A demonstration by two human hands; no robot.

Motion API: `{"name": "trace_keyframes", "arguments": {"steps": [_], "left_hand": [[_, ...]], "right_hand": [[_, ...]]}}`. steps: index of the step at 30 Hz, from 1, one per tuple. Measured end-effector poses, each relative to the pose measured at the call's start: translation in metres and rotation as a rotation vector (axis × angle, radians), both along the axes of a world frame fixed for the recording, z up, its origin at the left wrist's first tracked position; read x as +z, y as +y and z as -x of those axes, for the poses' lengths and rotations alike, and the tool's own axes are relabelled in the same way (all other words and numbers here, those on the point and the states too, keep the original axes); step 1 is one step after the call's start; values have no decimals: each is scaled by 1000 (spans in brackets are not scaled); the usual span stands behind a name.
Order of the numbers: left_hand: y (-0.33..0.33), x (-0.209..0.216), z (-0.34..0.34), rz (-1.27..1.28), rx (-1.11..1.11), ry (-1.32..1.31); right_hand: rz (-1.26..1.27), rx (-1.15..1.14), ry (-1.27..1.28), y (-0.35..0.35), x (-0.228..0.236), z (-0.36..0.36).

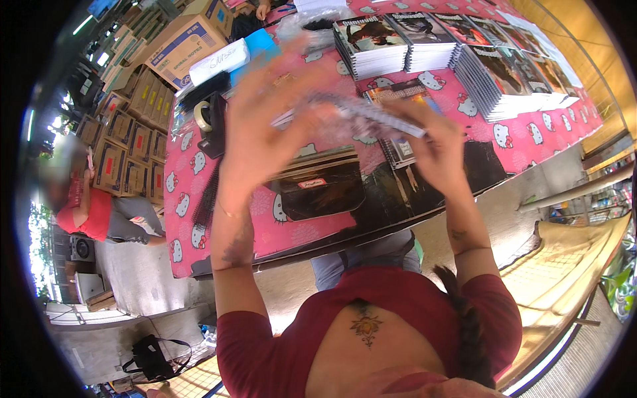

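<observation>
My right hand (pixel 434 142) grips a spiral-bound notebook (pixel 381 119) by its right end. The notebook is raised over the table, seen nearly edge-on and blurred by motion. At its left end is my left hand (pixel 265 132), so smeared that I cannot tell whether its fingers touch the notebook. Below them a dark, flat pouch-like item (pixel 318 189) with a small red-and-white label lies on the pink patterned tablecloth (pixel 305 235). Partly under my right hand, another spiral notebook (pixel 401 152) lies on a dark sheet (pixel 458 176).
Stacks of spiral notebooks (pixel 371 56) with dark picture covers line the far right. A tape dispenser (pixel 207 123), a white wrapped bundle (pixel 219 63) and clear plastic (pixel 312 26) lie at the far left. Cartons (pixel 123 146) are piled beyond, near a seated person in red (pixel 89 215).
</observation>
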State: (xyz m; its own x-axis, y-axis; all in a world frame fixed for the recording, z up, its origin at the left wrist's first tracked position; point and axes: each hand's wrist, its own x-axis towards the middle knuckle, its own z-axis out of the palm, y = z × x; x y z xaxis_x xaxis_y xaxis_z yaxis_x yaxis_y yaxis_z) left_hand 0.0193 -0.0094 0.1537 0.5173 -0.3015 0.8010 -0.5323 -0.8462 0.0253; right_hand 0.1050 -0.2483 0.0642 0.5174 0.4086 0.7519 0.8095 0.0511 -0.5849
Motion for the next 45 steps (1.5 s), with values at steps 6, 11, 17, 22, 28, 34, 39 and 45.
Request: {"name": "trace_keyframes", "arguments": {"steps": [6, 11, 17, 22, 28, 34, 39, 45], "left_hand": [[120, -113, -61, 305, 365, 280], [179, -234, -55, 44, 449, 320], [178, -246, -55, -88, 549, 232], [179, -251, -58, -94, 531, 209], [189, -246, -53, -88, 532, 212], [152, -138, -43, -184, 753, -84], [63, -52, -15, -83, 322, -77], [33, -46, 10, -170, 210, 33]], "right_hand": [[324, -437, -457, -55, -54, -39], [693, -305, -287, -61, -111, -33], [725, -320, -283, -70, -117, -43], [732, -343, -249, -74, -118, -44], [715, -490, -156, -71, -110, -47], [890, -651, -52, -69, -100, -50], [81, -34, 241, 13, -65, -12], [-163, 274, 758, 45, -103, 7]]}}
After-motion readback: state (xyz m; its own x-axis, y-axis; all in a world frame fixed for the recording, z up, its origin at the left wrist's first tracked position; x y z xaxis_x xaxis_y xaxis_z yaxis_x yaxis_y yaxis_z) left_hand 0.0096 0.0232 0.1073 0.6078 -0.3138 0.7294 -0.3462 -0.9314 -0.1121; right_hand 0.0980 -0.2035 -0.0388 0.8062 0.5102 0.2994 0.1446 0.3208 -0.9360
